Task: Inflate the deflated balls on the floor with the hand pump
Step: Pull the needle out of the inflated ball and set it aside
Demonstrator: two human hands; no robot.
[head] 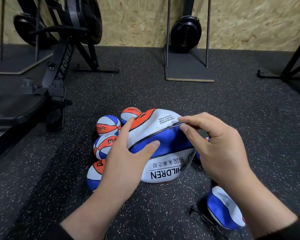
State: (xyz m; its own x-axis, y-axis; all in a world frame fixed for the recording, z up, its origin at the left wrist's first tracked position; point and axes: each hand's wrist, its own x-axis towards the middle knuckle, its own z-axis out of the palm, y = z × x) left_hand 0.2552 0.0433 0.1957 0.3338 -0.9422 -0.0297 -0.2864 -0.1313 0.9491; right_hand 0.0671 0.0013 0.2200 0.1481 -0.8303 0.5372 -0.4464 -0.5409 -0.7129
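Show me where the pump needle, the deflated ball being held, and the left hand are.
pump needle (176, 125), head view, metal shaft
deflated ball (164, 135), head view, blue panel
left hand (126, 158), head view, back of hand

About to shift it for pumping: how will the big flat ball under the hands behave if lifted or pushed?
The big ball looks caved in and creased, so it will probably flop and fold, not roll. The left hand dents it, suggesting soft walls. Its pebbled skin should grip well. The right hand pinches a needle there.

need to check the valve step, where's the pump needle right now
In the head view it is right of centre: the right hand pinches the needle at the deflated ball, which the left hand steadies.
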